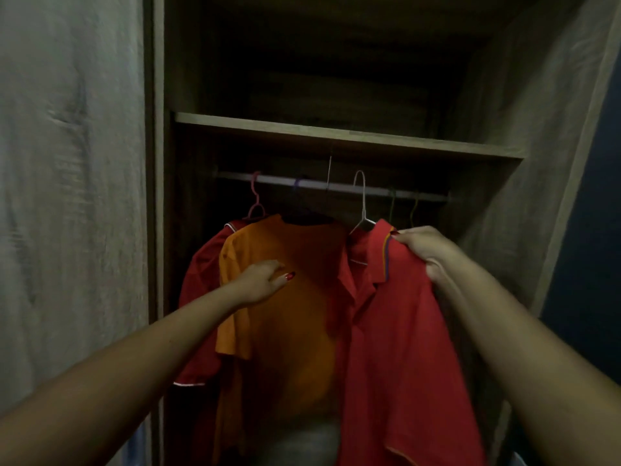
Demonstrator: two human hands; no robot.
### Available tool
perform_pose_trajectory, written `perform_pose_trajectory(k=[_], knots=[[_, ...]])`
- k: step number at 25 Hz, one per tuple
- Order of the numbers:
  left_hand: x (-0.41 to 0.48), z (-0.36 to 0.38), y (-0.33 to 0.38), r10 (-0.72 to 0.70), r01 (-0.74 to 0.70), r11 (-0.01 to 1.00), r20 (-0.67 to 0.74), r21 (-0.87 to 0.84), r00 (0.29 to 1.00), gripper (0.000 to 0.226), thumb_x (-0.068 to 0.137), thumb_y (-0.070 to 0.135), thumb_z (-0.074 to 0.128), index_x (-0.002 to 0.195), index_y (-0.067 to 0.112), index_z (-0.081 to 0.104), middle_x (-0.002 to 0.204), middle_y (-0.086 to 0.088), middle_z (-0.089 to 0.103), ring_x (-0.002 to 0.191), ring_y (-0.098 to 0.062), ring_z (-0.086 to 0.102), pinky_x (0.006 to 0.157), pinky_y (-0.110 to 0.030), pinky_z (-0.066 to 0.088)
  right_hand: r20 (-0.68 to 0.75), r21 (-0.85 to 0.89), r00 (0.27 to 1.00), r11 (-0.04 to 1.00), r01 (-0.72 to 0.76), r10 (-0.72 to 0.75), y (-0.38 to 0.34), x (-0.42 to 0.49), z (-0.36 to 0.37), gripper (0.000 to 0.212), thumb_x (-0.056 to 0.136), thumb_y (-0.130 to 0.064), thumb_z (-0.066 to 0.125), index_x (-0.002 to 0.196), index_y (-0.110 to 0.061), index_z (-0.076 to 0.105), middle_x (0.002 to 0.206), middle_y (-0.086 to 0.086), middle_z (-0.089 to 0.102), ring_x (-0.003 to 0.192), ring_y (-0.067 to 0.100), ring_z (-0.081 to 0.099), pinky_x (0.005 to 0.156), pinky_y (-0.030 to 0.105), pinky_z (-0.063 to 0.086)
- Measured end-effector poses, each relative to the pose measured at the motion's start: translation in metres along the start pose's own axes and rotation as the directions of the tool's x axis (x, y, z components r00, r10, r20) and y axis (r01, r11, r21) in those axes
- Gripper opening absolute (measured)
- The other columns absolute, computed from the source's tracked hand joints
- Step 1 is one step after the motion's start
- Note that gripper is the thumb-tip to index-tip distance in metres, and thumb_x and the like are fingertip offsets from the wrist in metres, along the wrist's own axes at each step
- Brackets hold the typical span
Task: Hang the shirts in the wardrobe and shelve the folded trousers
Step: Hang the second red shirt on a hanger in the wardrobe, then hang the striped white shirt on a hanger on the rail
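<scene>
A red polo shirt (400, 331) with a striped collar hangs on a white wire hanger (362, 203), whose hook is at the wardrobe rail (336, 186). My right hand (426, 252) grips its right shoulder and collar. To its left an orange shirt (292, 297) hangs on a dark hanger, and my left hand (263, 280) rests on its chest with the fingers relaxed. Behind the orange one, a red shirt with white piping (198, 280) hangs on a pink hanger (256, 200). No folded trousers are in view.
A wooden shelf (336, 136) runs above the rail, dark above it. Green and yellow hangers (403, 210) hang bare at the rail's right end. The open wardrobe door (537, 163) stands on the right, a grey panel (67, 163) on the left.
</scene>
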State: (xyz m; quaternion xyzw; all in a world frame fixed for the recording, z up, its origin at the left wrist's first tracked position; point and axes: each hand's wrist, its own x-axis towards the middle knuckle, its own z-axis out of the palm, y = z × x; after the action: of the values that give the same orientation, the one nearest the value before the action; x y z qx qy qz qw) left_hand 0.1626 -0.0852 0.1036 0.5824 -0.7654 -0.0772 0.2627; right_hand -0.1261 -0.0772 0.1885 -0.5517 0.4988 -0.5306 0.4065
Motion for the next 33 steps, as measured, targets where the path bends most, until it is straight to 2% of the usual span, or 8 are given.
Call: perform_pose_trajectory(k=[4,8,13,16,18,23,26,33], knots=[[-0.007,-0.007,0.011,0.059,-0.059,0.998,-0.051,-0.011,0.997,0.049,0.099,0.031,0.045,0.141,0.007,0.041,0.148,-0.01,0.043,0.135,-0.022,0.041,0.11,-0.029,0.032,-0.14,0.005,0.989,0.998,0.055,-0.054,0.017,0.05,0.04,0.03,0.085,0.004,0.056,0.059,-0.01,0.056,0.055,0.011,0.06,0.036,0.011,0.055,0.057,0.029,0.047],[-0.032,-0.007,0.004,0.027,-0.031,0.995,-0.043,-0.093,0.999,0.045,0.099,0.03,0.045,0.14,0.013,0.042,0.146,-0.006,0.045,0.129,-0.017,0.046,0.107,-0.029,0.037,-0.112,-0.05,0.994,0.999,0.013,-0.018,0.057,0.067,0.068,0.031,0.087,0.002,0.05,0.059,-0.011,0.053,0.06,0.011,0.052,0.04,0.015,0.052,0.048,0.024,0.043],[-0.063,-0.008,-0.003,-0.053,0.034,0.977,-0.084,-0.208,0.995,0.039,0.097,0.026,0.049,0.135,0.018,0.048,0.127,-0.003,0.06,0.112,-0.027,0.061,0.094,-0.038,0.049,-0.076,-0.458,0.97,0.872,0.171,-0.23,0.084,0.055,0.084,0.01,0.08,-0.004,0.059,0.081,-0.009,0.068,0.084,0.013,0.064,0.08,0.026,0.061,0.076,0.033,0.049],[-0.087,-0.008,-0.003,-0.052,0.019,0.976,-0.146,-0.218,0.988,0.035,0.097,0.023,0.049,0.132,0.017,0.053,0.117,0.008,0.062,0.1,0.0,0.06,0.082,-0.005,0.043,-0.013,-0.485,0.847,0.744,0.459,-0.531,0.083,0.017,0.104,0.018,0.079,0.002,0.057,0.093,-0.006,0.066,0.095,0.009,0.059,0.081,0.017,0.058,0.074,0.016,0.043],[-0.105,-0.011,-0.007,-0.06,0.024,0.98,-0.179,-0.197,0.982,0.036,0.097,0.022,0.05,0.133,0.017,0.052,0.126,0.01,0.057,0.113,0.003,0.051,0.087,0.0,0.037,0.113,-0.395,0.746,0.659,0.64,-0.656,0.084,-0.013,0.128,0.015,0.08,0.003,0.057,0.089,-0.006,0.064,0.093,0.008,0.058,0.074,0.01,0.053,0.067,0.002,0.036],[-0.178,-0.045,-0.054,-0.188,0.132,0.968,-0.267,-0.213,0.945,0.036,0.096,0.017,0.052,0.131,0.01,0.054,0.128,0.0,0.06,0.112,-0.007,0.057,0.087,-0.004,0.041,0.387,-0.124,0.466,0.456,0.881,-0.796,0.087,-0.08,0.224,0.004,0.084,-0.004,0.062,0.084,-0.008,0.062,0.086,0.001,0.056,0.077,0.007,0.052,0.073,0.005,0.036],[-0.244,-0.078,-0.094,-0.338,0.286,0.936,-0.292,-0.207,0.895,0.038,0.097,0.025,0.049,0.133,0.013,0.053,0.133,0.0,0.057,0.116,-0.013,0.058,0.088,-0.015,0.046,0.491,-0.009,0.388,0.441,0.898,-0.78,0.091,-0.115,0.298,0.005,0.084,-0.007,0.064,0.08,-0.009,0.061,0.082,0.002,0.056,0.072,0.01,0.053,0.067,0.015,0.039],[-0.476,-0.166,-0.24,-0.673,0.642,0.725,-0.453,-0.249,0.585,0.028,0.094,0.017,0.056,0.121,0.011,0.062,0.116,-0.008,0.068,0.108,-0.018,0.064,0.097,-0.033,0.049,0.7,0.232,0.195,0.477,0.848,-0.687,0.093,-0.25,0.516,0.007,0.084,-0.01,0.066,0.078,-0.011,0.063,0.076,-0.004,0.052,0.064,0.003,0.047,0.064,0.005,0.036]])
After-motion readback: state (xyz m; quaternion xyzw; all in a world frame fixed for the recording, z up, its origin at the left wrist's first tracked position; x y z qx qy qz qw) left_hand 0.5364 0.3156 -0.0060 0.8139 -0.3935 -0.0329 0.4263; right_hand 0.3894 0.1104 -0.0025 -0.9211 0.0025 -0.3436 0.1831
